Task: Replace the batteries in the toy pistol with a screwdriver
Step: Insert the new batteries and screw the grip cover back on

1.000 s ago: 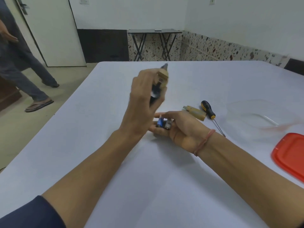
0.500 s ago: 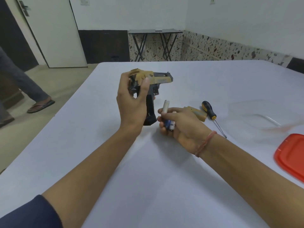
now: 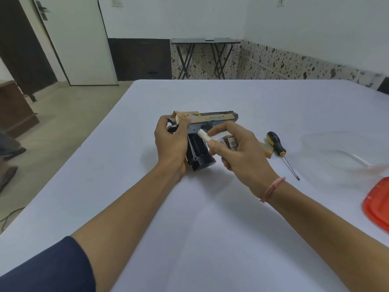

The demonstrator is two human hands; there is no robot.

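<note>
My left hand (image 3: 171,145) grips the rear of the tan and black toy pistol (image 3: 208,121), barrel pointing right, its black grip (image 3: 199,153) open toward me and resting on the white table (image 3: 189,228). My right hand (image 3: 237,152) pinches a white battery (image 3: 203,136) between thumb and forefinger at the top of the open grip, with more batteries (image 3: 231,142) tucked in its palm. The black and yellow screwdriver (image 3: 277,147) lies on the table to the right, next to the tan battery cover (image 3: 267,150), partly hidden behind my right hand.
A clear plastic container (image 3: 336,152) sits at the right, with a red lid (image 3: 379,203) at the table's right edge. A folding table (image 3: 205,41) stands against the far wall. A white door (image 3: 75,39) is at the back left.
My left hand lowered the pistol so its grip rests on the table. My right hand brought the white battery up to the open grip. The person walking at the left has gone from view.
</note>
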